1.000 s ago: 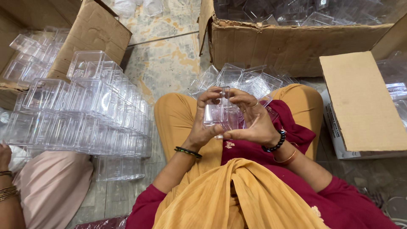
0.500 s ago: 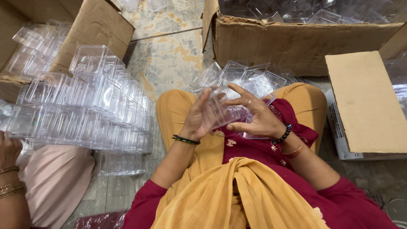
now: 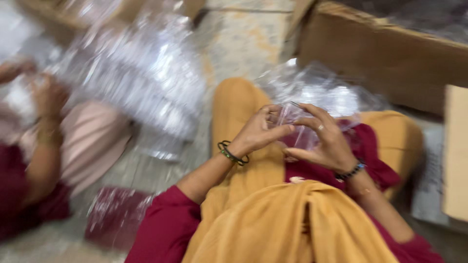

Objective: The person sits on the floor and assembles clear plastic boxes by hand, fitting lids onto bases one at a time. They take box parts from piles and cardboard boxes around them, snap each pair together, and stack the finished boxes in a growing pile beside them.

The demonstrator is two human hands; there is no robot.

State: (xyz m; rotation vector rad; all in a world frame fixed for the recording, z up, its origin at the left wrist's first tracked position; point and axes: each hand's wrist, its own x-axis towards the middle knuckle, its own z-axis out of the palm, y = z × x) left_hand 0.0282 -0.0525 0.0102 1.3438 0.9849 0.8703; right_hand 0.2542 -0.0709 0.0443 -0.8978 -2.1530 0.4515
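Small clear plastic box [image 3: 298,127] clasped between left hand [image 3: 257,132] and right hand [image 3: 325,140] above the lap, heap of clear plastic boxes [image 3: 324,92] just beyond, brown cardboard carton [image 3: 385,56] further back, another person's hand [image 3: 46,95] at left, all blurred.

The plastic box [image 3: 297,122] is clear and colourless, as are the stacked boxes [image 3: 146,73] beside it, which glint white. The trousers [image 3: 243,112] and scarf [image 3: 292,224] are mustard yellow; the sleeve [image 3: 161,229] is deep red. One bracelet [image 3: 231,153] is black and green, the other bracelet [image 3: 352,170] black with blue. The cardboard carton [image 3: 385,58] is brown, the floor [image 3: 243,44] mottled grey and yellow.
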